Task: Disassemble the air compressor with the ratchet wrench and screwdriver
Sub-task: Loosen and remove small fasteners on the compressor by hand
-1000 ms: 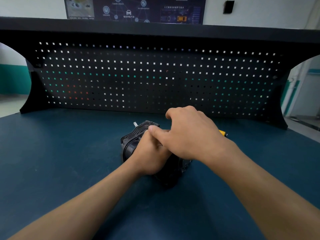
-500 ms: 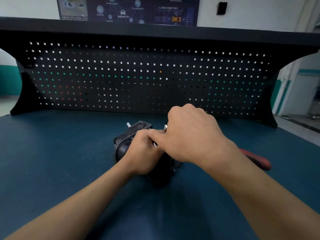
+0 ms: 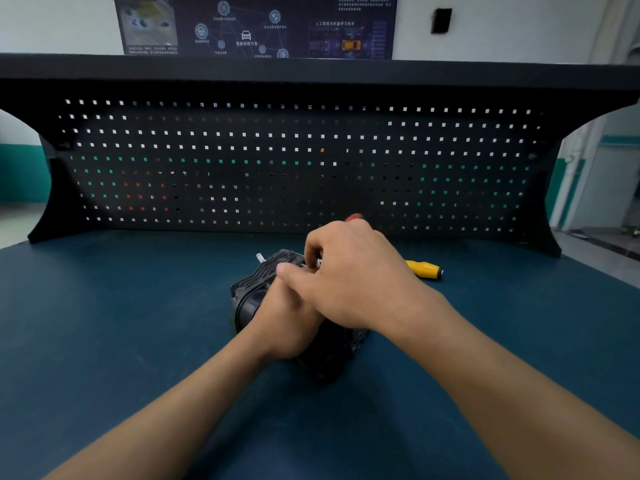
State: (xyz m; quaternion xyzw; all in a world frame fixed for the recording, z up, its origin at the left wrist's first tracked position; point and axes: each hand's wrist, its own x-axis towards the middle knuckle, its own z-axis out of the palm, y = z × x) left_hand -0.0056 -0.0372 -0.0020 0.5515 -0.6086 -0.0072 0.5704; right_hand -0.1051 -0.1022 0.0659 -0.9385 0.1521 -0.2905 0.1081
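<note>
Our right hand [image 3: 349,278] is curled closed around the ratchet wrench [image 3: 353,217]. Only the red tip of its handle shows past the knuckles, and a sliver of bright metal shows under the forefinger, at the top of the air compressor [image 3: 258,289]. Beneath that hand, our left hand [image 3: 287,323] lies on the compressor's body. Its fingers are hidden under the right hand, so we cannot tell how it grips. The compressor is black and ribbed and sits near the middle of the dark blue table [image 3: 104,323], with a small silver stub [image 3: 260,258] at its far left corner. To the right, apart from both hands, a yellow-handled screwdriver [image 3: 424,269] lies on the table. Behind stands a black pegboard [image 3: 242,150], with a dark poster [image 3: 256,26] on the pale wall above it.
</note>
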